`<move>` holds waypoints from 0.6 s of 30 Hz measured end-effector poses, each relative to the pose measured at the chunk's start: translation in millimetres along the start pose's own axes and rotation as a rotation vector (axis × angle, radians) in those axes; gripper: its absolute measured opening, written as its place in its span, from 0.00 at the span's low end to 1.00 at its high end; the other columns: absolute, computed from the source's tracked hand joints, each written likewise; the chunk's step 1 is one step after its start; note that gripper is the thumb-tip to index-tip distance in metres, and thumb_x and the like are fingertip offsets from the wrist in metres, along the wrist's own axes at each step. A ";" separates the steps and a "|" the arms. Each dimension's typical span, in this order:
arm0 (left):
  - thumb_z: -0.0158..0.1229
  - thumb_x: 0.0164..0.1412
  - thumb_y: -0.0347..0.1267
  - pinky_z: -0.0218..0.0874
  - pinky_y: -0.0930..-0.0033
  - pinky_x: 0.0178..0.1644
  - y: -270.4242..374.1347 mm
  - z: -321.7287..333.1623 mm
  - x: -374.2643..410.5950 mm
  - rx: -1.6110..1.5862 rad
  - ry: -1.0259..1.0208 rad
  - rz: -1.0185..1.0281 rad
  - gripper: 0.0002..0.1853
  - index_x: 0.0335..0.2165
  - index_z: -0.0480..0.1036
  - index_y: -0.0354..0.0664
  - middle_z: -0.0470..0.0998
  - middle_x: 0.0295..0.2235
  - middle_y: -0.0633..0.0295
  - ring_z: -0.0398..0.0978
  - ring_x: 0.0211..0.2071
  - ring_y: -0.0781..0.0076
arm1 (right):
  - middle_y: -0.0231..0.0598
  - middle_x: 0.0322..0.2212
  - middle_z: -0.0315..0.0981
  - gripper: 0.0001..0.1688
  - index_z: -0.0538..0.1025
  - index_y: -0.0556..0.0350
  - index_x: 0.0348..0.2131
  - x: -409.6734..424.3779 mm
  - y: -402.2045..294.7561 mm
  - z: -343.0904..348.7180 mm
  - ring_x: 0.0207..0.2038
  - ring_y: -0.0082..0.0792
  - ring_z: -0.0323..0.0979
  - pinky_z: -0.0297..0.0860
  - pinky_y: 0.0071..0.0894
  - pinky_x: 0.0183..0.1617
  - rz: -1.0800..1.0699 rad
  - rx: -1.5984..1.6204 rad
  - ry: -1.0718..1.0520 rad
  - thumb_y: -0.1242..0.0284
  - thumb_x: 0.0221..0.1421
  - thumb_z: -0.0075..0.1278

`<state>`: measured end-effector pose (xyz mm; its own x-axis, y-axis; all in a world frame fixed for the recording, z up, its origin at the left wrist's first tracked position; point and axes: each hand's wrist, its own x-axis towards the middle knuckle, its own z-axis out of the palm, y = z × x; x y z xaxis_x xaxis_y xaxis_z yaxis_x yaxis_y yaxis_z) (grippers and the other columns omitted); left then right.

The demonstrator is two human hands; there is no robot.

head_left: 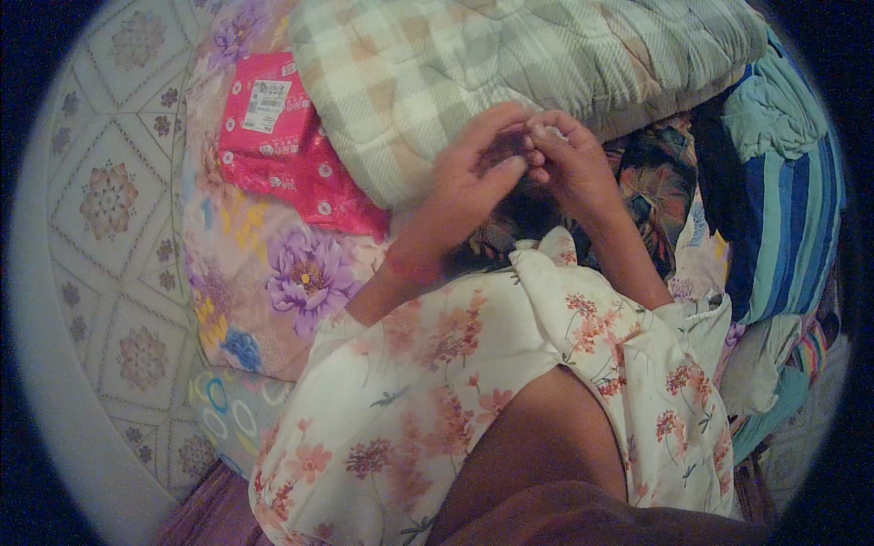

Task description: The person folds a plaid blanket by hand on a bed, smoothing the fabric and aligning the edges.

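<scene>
My left hand (474, 164), slightly blurred, curves inward with a gap between its thumb and fingers. Its fingertips meet the fingers of my right hand (577, 157), which are curled with the thumb pressed on top. A small pale thing (559, 132) shows between the right thumb and forefinger; it is too small to name. Both hands are raised in front of a folded plaid quilt (437, 75). Under them lies a dark patterned cloth (652, 184). The white floral garment (437, 355) I wear fills the lower middle, its sleeves around both forearms.
On the left, a pink plastic mailing bag (300, 177) with a printed label lies on a floral bedsheet (307, 280). Blue striped cloth (778, 232) and a crumpled teal cloth (775, 112) are at the right. A patterned floor (109, 198) runs beyond the left edge.
</scene>
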<state>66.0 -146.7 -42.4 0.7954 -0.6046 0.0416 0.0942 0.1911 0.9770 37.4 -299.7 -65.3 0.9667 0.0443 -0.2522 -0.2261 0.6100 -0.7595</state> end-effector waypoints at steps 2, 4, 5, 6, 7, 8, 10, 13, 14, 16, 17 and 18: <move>0.46 0.54 0.25 0.61 0.71 0.45 -7.3 -16.7 -8.3 0.048 -0.014 -0.065 0.20 0.48 0.60 0.36 0.68 0.43 0.58 0.67 0.42 0.72 | 0.30 0.24 0.66 0.09 0.67 0.56 0.35 -5.3 -3.0 -4.6 0.22 0.18 0.62 0.60 0.16 0.21 0.022 -0.009 0.050 0.70 0.54 0.44; 0.46 0.54 0.25 0.61 0.72 0.44 -20.9 -31.9 -19.9 0.082 -0.057 -0.283 0.17 0.45 0.63 0.35 0.70 0.40 0.59 0.69 0.40 0.72 | 0.30 0.24 0.66 0.09 0.68 0.56 0.35 -7.2 0.3 -14.8 0.23 0.18 0.62 0.61 0.16 0.22 0.046 0.016 0.015 0.71 0.54 0.44; 0.46 0.54 0.25 0.62 0.72 0.43 -27.1 -35.9 -24.1 0.098 -0.083 -0.391 0.16 0.43 0.65 0.35 0.71 0.38 0.59 0.70 0.39 0.71 | 0.30 0.24 0.66 0.09 0.68 0.56 0.35 -9.5 1.8 -18.8 0.23 0.18 0.62 0.61 0.16 0.22 0.055 0.028 -0.001 0.71 0.54 0.44; 0.46 0.54 0.25 0.62 0.72 0.42 -33.0 -38.5 -25.4 0.233 -0.070 -0.317 0.14 0.41 0.66 0.35 0.72 0.36 0.59 0.70 0.37 0.71 | 0.30 0.24 0.66 0.09 0.68 0.56 0.35 -11.4 3.3 -20.0 0.23 0.18 0.62 0.61 0.16 0.22 0.060 0.014 0.011 0.70 0.54 0.44; 0.46 0.55 0.26 0.62 0.73 0.42 -38.7 -41.1 -24.3 0.366 -0.057 -0.241 0.13 0.40 0.67 0.35 0.73 0.34 0.59 0.71 0.36 0.70 | 0.30 0.24 0.66 0.09 0.68 0.56 0.35 -13.3 4.7 -20.9 0.23 0.18 0.62 0.61 0.16 0.23 0.066 -0.001 0.024 0.70 0.54 0.44; 0.45 0.55 0.27 0.62 0.73 0.41 -42.0 -43.8 -21.4 0.498 -0.044 -0.164 0.12 0.38 0.69 0.35 0.74 0.32 0.59 0.72 0.34 0.70 | 0.30 0.24 0.66 0.09 0.68 0.56 0.35 -14.9 6.4 -21.9 0.23 0.18 0.62 0.62 0.16 0.23 0.073 -0.015 0.036 0.70 0.54 0.44; 0.45 0.55 0.29 0.63 0.75 0.38 -26.3 -48.5 3.0 0.507 -0.012 -0.096 0.11 0.34 0.71 0.33 0.75 0.29 0.58 0.72 0.32 0.75 | 0.30 0.24 0.66 0.10 0.68 0.57 0.35 -16.6 11.2 -29.3 0.23 0.18 0.62 0.62 0.16 0.24 0.055 -0.057 0.052 0.71 0.54 0.44; 0.44 0.56 0.31 0.65 0.76 0.34 0.3 -65.5 40.6 0.306 0.029 -0.035 0.12 0.31 0.71 0.33 0.75 0.27 0.58 0.74 0.27 0.75 | 0.30 0.25 0.66 0.10 0.68 0.57 0.36 -14.9 17.5 -35.1 0.24 0.18 0.63 0.61 0.16 0.24 0.046 -0.127 0.076 0.71 0.54 0.43; 0.44 0.56 0.31 0.65 0.74 0.34 10.6 -70.6 50.2 0.223 0.034 -0.069 0.12 0.32 0.69 0.32 0.75 0.27 0.56 0.74 0.27 0.72 | 0.30 0.26 0.66 0.10 0.68 0.57 0.37 -14.7 18.5 -36.0 0.25 0.18 0.63 0.61 0.16 0.24 0.044 -0.151 0.085 0.71 0.54 0.44; 0.45 0.56 0.31 0.65 0.69 0.36 30.2 -79.9 65.5 0.061 0.048 -0.136 0.12 0.33 0.67 0.30 0.74 0.28 0.52 0.73 0.28 0.67 | 0.30 0.26 0.66 0.11 0.68 0.57 0.37 -14.0 20.3 -36.5 0.25 0.18 0.63 0.61 0.16 0.25 0.063 -0.172 0.078 0.71 0.54 0.44; 0.45 0.56 0.31 0.66 0.69 0.35 34.9 -83.3 70.3 0.055 0.041 -0.106 0.12 0.34 0.67 0.30 0.74 0.28 0.52 0.74 0.27 0.66 | 0.30 0.26 0.66 0.11 0.68 0.57 0.37 -14.4 20.9 -36.7 0.25 0.18 0.63 0.61 0.16 0.25 0.073 -0.183 0.077 0.70 0.54 0.45; 0.45 0.56 0.31 0.66 0.69 0.34 39.8 -84.0 75.0 0.048 0.031 -0.076 0.12 0.35 0.66 0.30 0.74 0.28 0.51 0.74 0.27 0.66 | 0.30 0.26 0.66 0.12 0.68 0.56 0.37 -14.5 21.6 -36.7 0.25 0.19 0.63 0.61 0.15 0.25 0.079 -0.177 0.090 0.70 0.53 0.45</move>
<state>179.7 -119.4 -18.0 0.8055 -0.5913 -0.0391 0.1269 0.1076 0.9861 14.1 -316.2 -100.1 0.9324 0.0110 -0.3612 -0.3258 0.4582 -0.8270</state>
